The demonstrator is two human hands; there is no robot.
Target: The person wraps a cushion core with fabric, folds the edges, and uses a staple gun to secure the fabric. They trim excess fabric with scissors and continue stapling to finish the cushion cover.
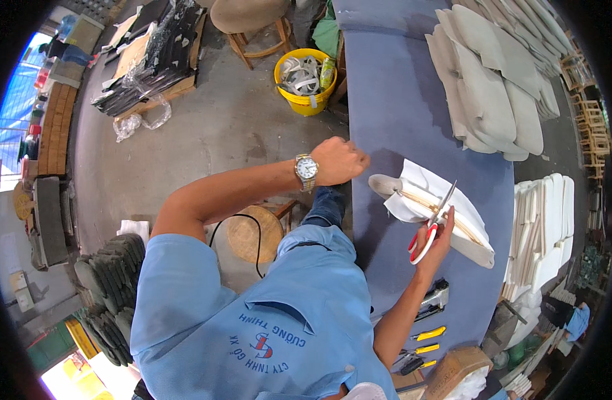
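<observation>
A pair of scissors [432, 233] with red and white handles is in my right hand [440, 245], its blades pointing away from me. The blades lie over a long upholstered piece [479, 253], beige with a wooden strip along it and white cloth [462, 210] spread out at its sides. That piece rests on the blue-grey covered table [386, 253]. My left hand [339, 161], with a watch [306, 169] on the wrist, is held closed just past the table's left edge, apart from the piece. Whatever its fingers may hold is hidden.
Beige padded panels [486, 100] are stacked on the table's far right. A black staple gun [434, 299] and yellow-handled tools [429, 333] lie nearer me. On the floor stand a yellow bucket [306, 105] of scraps and a round stool [252, 235]. White panels [542, 227] stand beyond the right edge.
</observation>
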